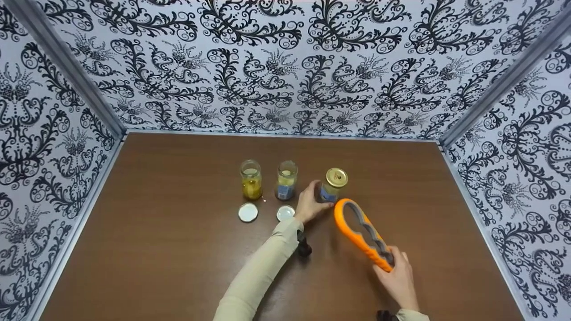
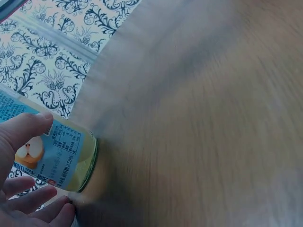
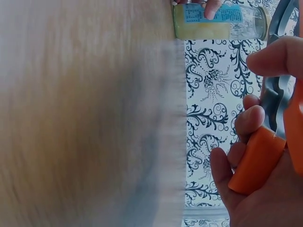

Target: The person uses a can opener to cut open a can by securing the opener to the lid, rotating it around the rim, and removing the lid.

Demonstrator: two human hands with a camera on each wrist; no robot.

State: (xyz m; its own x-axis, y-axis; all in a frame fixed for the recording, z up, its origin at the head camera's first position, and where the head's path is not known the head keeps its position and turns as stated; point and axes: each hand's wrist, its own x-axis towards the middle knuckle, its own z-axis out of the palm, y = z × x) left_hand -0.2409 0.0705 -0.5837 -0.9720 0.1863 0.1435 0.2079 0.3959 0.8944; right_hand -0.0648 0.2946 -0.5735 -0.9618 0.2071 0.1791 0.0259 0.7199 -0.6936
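Curving round the lidded jar (image 1: 332,191) in the head view, the left hand (image 1: 310,205) apparently steadies it on the table (image 1: 178,232); the right hand (image 1: 397,275) grips the orange opener (image 1: 359,240) low, presumably leaving its loop (image 1: 340,218) free. Left wrist: the thumb (image 2: 31,126) lies on the label (image 2: 66,147). Right wrist: fingers (image 3: 249,120) curl round the handle (image 3: 258,161).

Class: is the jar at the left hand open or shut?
Shut: a gold lid covers the top of the jar in the head view.

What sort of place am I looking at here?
Probably a booth set up for demonstrations or filming: black-and-white patterned walls enclose a brown tabletop on three sides, with grey strips along the corners.
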